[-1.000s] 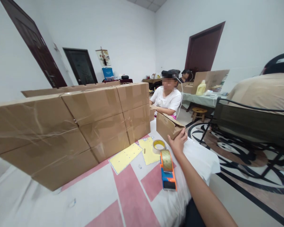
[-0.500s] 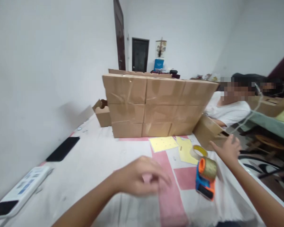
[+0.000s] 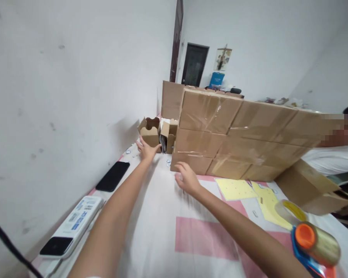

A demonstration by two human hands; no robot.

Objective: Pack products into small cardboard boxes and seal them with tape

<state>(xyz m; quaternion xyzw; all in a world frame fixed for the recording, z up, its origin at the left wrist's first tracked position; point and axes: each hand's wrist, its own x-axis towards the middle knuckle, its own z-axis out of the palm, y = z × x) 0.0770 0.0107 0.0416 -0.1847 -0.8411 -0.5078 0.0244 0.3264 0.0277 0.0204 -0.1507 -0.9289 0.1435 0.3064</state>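
Note:
At the far left of the table, my left hand (image 3: 147,150) has its fingers spread at the front of a small open cardboard box (image 3: 150,132); whether it touches the box I cannot tell. Beside that box stands a second open box (image 3: 171,135) with something grey at its side. My right hand (image 3: 187,179) is just in front of the lower left corner of a wall of stacked, taped cardboard boxes (image 3: 223,141). Its fingers are curved and apart, with nothing in them.
A black phone (image 3: 112,176) and a white device (image 3: 72,227) lie along the left wall. On the right are yellow sheets (image 3: 236,189), a tape roll (image 3: 291,211), a tape dispenser (image 3: 315,247) and an open carton (image 3: 313,187). A person in white (image 3: 333,159) sits beyond.
The view has turned left. My left hand has reached forward to the small boxes, and my right hand has moved from the open carton on the right to the stack's left corner.

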